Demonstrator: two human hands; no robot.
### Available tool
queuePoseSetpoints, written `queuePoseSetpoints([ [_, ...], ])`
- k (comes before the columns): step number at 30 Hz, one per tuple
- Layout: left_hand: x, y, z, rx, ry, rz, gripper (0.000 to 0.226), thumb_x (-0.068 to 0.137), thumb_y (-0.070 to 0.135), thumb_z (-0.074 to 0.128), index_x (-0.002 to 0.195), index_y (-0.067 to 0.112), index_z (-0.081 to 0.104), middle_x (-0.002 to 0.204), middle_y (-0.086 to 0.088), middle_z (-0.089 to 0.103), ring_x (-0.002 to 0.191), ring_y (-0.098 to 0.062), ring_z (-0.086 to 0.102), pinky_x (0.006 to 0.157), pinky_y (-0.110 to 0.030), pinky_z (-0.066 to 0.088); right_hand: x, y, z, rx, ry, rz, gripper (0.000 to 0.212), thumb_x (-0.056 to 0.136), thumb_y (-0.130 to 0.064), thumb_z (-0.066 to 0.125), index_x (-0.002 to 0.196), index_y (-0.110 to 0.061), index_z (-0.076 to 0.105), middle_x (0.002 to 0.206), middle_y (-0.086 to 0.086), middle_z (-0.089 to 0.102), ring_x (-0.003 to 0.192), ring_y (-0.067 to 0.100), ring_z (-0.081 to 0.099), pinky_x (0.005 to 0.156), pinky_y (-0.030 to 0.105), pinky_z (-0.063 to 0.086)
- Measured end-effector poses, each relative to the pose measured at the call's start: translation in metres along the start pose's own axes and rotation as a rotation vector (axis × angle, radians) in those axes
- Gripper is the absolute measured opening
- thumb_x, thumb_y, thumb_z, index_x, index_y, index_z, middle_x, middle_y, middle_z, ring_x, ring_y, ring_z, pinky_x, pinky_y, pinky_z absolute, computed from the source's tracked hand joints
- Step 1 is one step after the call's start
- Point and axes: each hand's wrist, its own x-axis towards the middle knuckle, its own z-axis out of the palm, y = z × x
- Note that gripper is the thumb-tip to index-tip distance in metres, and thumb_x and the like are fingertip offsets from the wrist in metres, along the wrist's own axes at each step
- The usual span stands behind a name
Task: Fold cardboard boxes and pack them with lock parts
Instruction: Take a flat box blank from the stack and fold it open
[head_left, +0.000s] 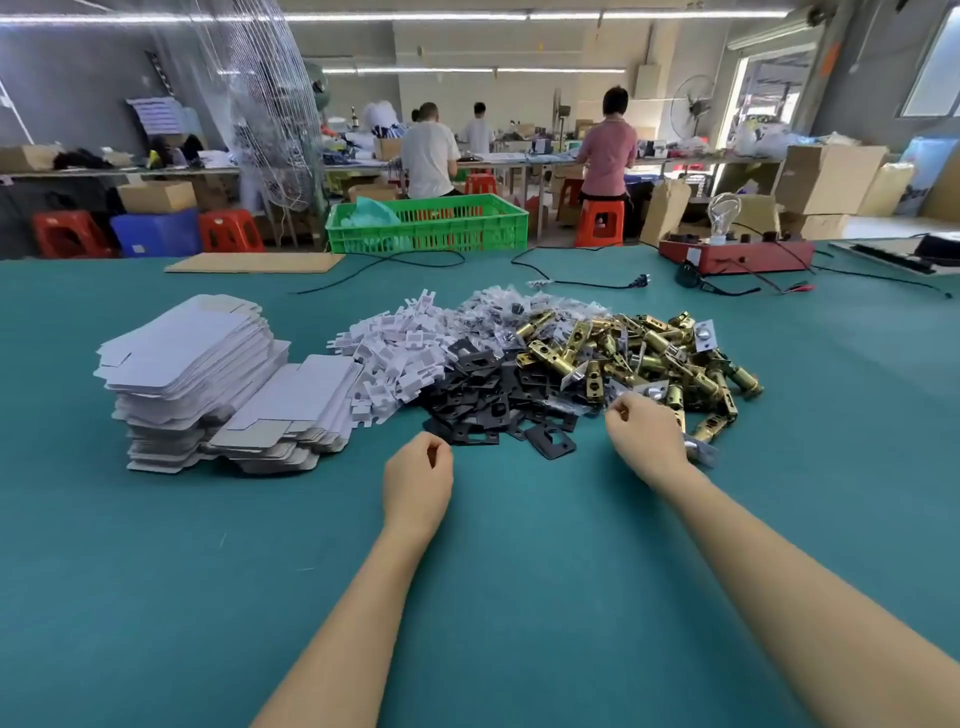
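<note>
Teal cloth covers the whole table (156, 571), and the stuff sits in a row across the middle: flat white box blanks (192, 374) stacked on the left, then a heap of small white card inserts (395, 358), black plates (483, 395), and brass latch bolts (649, 353) on the right. Left hand (417, 480) hovers over bare cloth just near of the black plates, fingers loosely curled, holding nothing. Right hand (647, 431) is at the near edge of the latch pile with fingers curled, can't tell if it's actually gripping one. Green crate (426, 223) sits at the far edge.
</note>
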Motion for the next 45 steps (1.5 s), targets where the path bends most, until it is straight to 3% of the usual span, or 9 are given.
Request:
queuePoseSetpoints([
  [18, 0.008, -0.004, 0.006, 0.124, 0.036, -0.019, 0.019, 0.098, 0.019, 0.046, 0.084, 0.018, 0.059, 0.074, 0.007, 0.061, 0.068, -0.012, 0.052, 0.057, -0.028, 0.038, 0.024, -0.033, 0.048, -0.072, 0.145, -0.154, 0.015, 0.093, -0.010, 0.047, 0.096, -0.003, 0.060, 0.096, 0.011, 0.056, 0.086, 0.025, 0.052, 0.068, 0.034, 0.042],
  [21, 0.008, -0.001, -0.002, -0.093, 0.125, -0.041, 0.016, 0.099, 0.015, 0.047, 0.091, 0.013, 0.061, 0.081, 0.000, 0.064, 0.070, -0.017, 0.053, 0.057, -0.018, 0.039, 0.008, -0.023, 0.053, 0.010, 0.277, -0.160, 0.015, 0.092, -0.006, 0.049, 0.095, 0.000, 0.063, 0.095, 0.013, 0.057, 0.086, 0.028, 0.051, 0.068, 0.034, 0.040],
  [23, 0.015, 0.000, -0.013, -0.111, 0.267, -0.011, 0.016, 0.099, 0.012, 0.047, 0.102, 0.009, 0.063, 0.096, -0.005, 0.064, 0.085, -0.022, 0.057, 0.073, -0.022, 0.044, 0.005, -0.018, 0.052, 0.061, 0.311, -0.122, 0.013, 0.092, -0.005, 0.049, 0.092, -0.001, 0.062, 0.091, 0.012, 0.056, 0.083, 0.026, 0.050, 0.066, 0.033, 0.037],
  [27, 0.043, -0.010, -0.045, 0.214, 0.506, 0.023, 0.029, 0.096, 0.006, 0.048, 0.122, 0.001, 0.060, 0.130, -0.018, 0.052, 0.116, -0.036, 0.048, 0.096, -0.042, 0.036, 0.009, -0.015, 0.052, 0.043, 0.246, 0.009, 0.012, 0.091, -0.008, 0.048, 0.086, -0.002, 0.057, 0.089, 0.011, 0.054, 0.079, 0.023, 0.045, 0.064, 0.030, 0.031],
  [32, 0.085, -0.024, -0.078, 0.747, 0.182, -0.119, 0.065, 0.101, 0.048, 0.034, 0.156, 0.024, 0.008, 0.164, -0.013, -0.005, 0.149, -0.038, -0.003, 0.113, -0.065, 0.003, 0.014, -0.013, 0.052, 0.057, 0.196, 0.111, 0.012, 0.089, -0.010, 0.048, 0.084, -0.004, 0.058, 0.090, 0.012, 0.059, 0.079, 0.027, 0.052, 0.063, 0.030, 0.035],
  [36, 0.093, -0.035, -0.088, 0.987, -0.048, -0.230, 0.072, 0.099, 0.060, 0.022, 0.154, 0.014, 0.019, 0.159, -0.009, 0.026, 0.149, -0.032, 0.009, 0.108, -0.074, 0.001, 0.014, -0.013, 0.053, 0.083, 0.188, 0.139, 0.012, 0.088, -0.011, 0.048, 0.083, -0.005, 0.057, 0.087, 0.012, 0.061, 0.078, 0.028, 0.054, 0.063, 0.030, 0.035],
  [40, 0.084, -0.029, -0.083, 1.054, 0.022, -0.117, 0.040, 0.104, 0.038, 0.031, 0.122, 0.011, 0.053, 0.126, -0.006, 0.058, 0.133, -0.027, 0.039, 0.110, -0.071, 0.005, 0.014, -0.014, 0.053, 0.098, 0.198, 0.141, 0.012, 0.089, -0.011, 0.048, 0.082, -0.006, 0.057, 0.084, 0.011, 0.060, 0.075, 0.026, 0.053, 0.062, 0.030, 0.034],
  [43, 0.077, -0.018, -0.085, 1.118, -0.019, -0.079, 0.015, 0.097, 0.013, 0.043, 0.107, 0.013, 0.055, 0.110, -0.003, 0.063, 0.113, -0.027, 0.055, 0.114, -0.063, 0.011, 0.012, -0.014, 0.051, 0.130, 0.215, 0.134, 0.012, 0.088, -0.010, 0.049, 0.080, -0.005, 0.058, 0.079, 0.009, 0.059, 0.073, 0.024, 0.052, 0.058, 0.030, 0.033],
  [45, 0.073, -0.009, -0.087, 1.136, -0.002, -0.033, 0.020, 0.089, 0.000, 0.046, 0.105, 0.011, 0.052, 0.106, -0.004, 0.065, 0.104, -0.028, 0.060, 0.116, -0.053, 0.019, 0.011, -0.014, 0.050, 0.215, 0.222, 0.149, 0.013, 0.087, -0.010, 0.050, 0.079, -0.008, 0.059, 0.076, 0.006, 0.059, 0.069, 0.021, 0.051, 0.054, 0.028, 0.033],
])
